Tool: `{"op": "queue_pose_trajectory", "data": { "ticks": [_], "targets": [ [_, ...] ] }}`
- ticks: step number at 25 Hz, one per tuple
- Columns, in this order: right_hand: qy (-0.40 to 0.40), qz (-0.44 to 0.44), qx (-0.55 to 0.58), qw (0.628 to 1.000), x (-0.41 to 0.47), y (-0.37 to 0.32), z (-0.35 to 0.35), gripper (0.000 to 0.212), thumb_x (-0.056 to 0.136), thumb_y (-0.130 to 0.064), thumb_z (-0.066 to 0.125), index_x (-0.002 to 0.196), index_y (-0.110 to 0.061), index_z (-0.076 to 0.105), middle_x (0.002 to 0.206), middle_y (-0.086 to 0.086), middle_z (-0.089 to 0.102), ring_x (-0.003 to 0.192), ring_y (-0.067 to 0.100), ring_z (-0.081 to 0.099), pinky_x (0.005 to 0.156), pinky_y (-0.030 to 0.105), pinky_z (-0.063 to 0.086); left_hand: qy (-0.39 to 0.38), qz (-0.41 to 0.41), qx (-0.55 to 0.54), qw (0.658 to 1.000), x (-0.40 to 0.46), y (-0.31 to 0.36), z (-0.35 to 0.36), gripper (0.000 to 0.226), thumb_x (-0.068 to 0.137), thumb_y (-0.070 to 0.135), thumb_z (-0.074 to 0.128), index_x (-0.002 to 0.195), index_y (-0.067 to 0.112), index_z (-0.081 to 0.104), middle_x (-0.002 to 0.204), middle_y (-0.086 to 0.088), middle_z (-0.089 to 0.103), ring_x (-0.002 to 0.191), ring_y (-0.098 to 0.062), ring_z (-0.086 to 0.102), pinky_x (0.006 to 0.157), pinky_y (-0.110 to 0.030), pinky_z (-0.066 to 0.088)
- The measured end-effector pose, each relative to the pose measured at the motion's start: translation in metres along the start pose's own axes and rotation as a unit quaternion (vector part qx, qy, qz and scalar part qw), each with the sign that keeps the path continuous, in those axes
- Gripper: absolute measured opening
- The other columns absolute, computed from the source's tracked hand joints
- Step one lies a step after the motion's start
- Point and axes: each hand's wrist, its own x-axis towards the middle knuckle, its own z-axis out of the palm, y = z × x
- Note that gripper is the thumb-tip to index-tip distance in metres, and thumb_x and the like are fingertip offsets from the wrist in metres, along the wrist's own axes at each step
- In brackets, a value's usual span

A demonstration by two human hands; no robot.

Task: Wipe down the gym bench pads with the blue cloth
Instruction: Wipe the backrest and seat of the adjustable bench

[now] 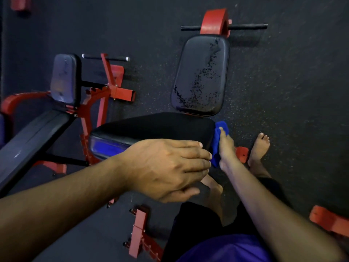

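Right hand presses blue cloth on back pad side edge, left hand open, flat; seat pad still spotted, likely unwiped

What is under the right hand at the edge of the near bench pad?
The blue cloth lies under the right hand, pressed against the right edge of the near pad. The pad's side face beneath the cloth is covered, so its condition cannot be seen.
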Motion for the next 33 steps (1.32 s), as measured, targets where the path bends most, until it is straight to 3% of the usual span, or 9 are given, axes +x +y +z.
{"op": "queue_pose_trajectory", "data": {
  "ticks": [6, 11, 13, 17, 20, 25, 28, 31, 33],
  "targets": [
    [0.016, 0.032, -0.108, 0.994, 0.091, -0.002, -0.01, 0.049, 0.091, -0.048, 0.051, 0.125, -0.014, 0.062, 0.116, 0.011, 0.07, 0.098, 0.028, 0.068, 0.093, 0.044, 0.055, -0.029, 0.01, -0.021, 0.999, 0.0, -0.002, -0.001, 0.041, 0.105, 0.034, 0.048, 0.128, 0.008, 0.07, 0.137, -0.009, 0.066, 0.137, -0.023, 0.053, 0.117, -0.042, 0.036],
    [-0.078, -0.099, -0.392, 0.911, 0.079, -0.095, -0.012, 0.032, 0.098, -0.037, 0.053, 0.12, -0.017, 0.065, 0.112, 0.01, 0.069, 0.095, 0.024, 0.061, 0.094, 0.039, 0.048, 0.008, -0.003, -0.025, 1.0, -0.002, 0.001, 0.001, 0.037, 0.101, 0.031, 0.055, 0.122, 0.005, 0.073, 0.134, -0.011, 0.067, 0.134, -0.024, 0.055, 0.116, -0.042, 0.039],
    [-0.093, -0.127, -0.412, 0.898, 0.068, -0.124, -0.022, 0.029, 0.096, -0.041, 0.054, 0.118, -0.025, 0.064, 0.113, 0.01, 0.071, 0.09, 0.023, 0.063, 0.095, 0.04, 0.049, 0.032, -0.01, -0.032, 0.999, -0.002, 0.0, 0.0, 0.037, 0.101, 0.03, 0.055, 0.119, 0.003, 0.072, 0.132, -0.013, 0.068, 0.132, -0.026, 0.057, 0.115, -0.042, 0.041],
    [-0.059, -0.119, -0.404, 0.905, 0.054, -0.151, -0.058, 0.06, 0.07, -0.065, 0.06, 0.117, -0.027, 0.066, 0.114, 0.011, 0.072, 0.095, 0.027, 0.068, 0.097, 0.043, 0.052, 0.074, -0.062, -0.043, 0.994, -0.006, 0.003, -0.008, 0.038, 0.103, 0.028, 0.05, 0.12, 0.0, 0.07, 0.13, -0.017, 0.067, 0.126, -0.03, 0.061, 0.112, -0.036, 0.043],
    [-0.058, -0.132, -0.409, 0.901, 0.001, -0.159, -0.062, 0.033, 0.096, -0.043, 0.056, 0.123, -0.026, 0.061, 0.107, 0.009, 0.071, 0.089, 0.024, 0.066, 0.083, 0.034, 0.05, 0.088, -0.125, -0.051, 0.987, -0.006, 0.008, -0.01, 0.041, 0.104, 0.032, 0.046, 0.123, 0.004, 0.068, 0.127, -0.015, 0.068, 0.119, -0.03, 0.064, 0.097, -0.039, 0.053],
    [-0.095, -0.178, -0.483, 0.852, -0.024, -0.152, -0.06, 0.027, 0.101, -0.034, 0.052, 0.123, -0.021, 0.062, 0.111, 0.006, 0.069, 0.1, 0.023, 0.064, 0.098, 0.037, 0.045, 0.082, -0.256, -0.025, 0.963, -0.007, 0.016, 0.0, 0.055, 0.102, 0.054, 0.033, 0.126, 0.016, 0.065, 0.119, -0.005, 0.069, 0.105, -0.028, 0.067, 0.081, -0.044, 0.055],
    [-0.108, -0.173, -0.526, 0.825, -0.017, -0.153, -0.05, 0.018, 0.101, -0.034, 0.053, 0.109, -0.024, 0.065, 0.103, 0.005, 0.07, 0.091, 0.021, 0.063, 0.089, 0.033, 0.046, 0.149, -0.388, -0.057, 0.908, -0.006, 0.019, -0.002, 0.059, 0.096, 0.063, 0.031, 0.127, 0.026, 0.065, 0.12, 0.007, 0.069, 0.11, -0.019, 0.067, 0.078, -0.039, 0.056],
    [-0.131, -0.168, -0.564, 0.798, -0.002, -0.158, -0.031, 0.019, 0.101, -0.03, 0.053, 0.094, -0.018, 0.066, 0.095, 0.009, 0.07, 0.079, 0.018, 0.061, 0.078, 0.03, 0.046, 0.248, -0.558, -0.102, 0.785, 0.001, 0.016, -0.01, 0.053, 0.094, 0.06, 0.032, 0.12, 0.028, 0.067, 0.111, 0.009, 0.072, 0.105, -0.017, 0.068, 0.074, -0.033, 0.051],
    [-0.159, -0.156, -0.591, 0.775, 0.018, -0.165, -0.016, 0.023, 0.1, -0.033, 0.053, 0.106, -0.016, 0.067, 0.104, 0.011, 0.071, 0.086, 0.02, 0.064, 0.083, 0.03, 0.048, 0.265, -0.644, -0.074, 0.714, 0.006, 0.014, -0.012, 0.044, 0.095, 0.052, 0.037, 0.109, 0.025, 0.07, 0.098, 0.007, 0.074, 0.094, -0.02, 0.07, 0.081, -0.034, 0.049]
  ]
}}
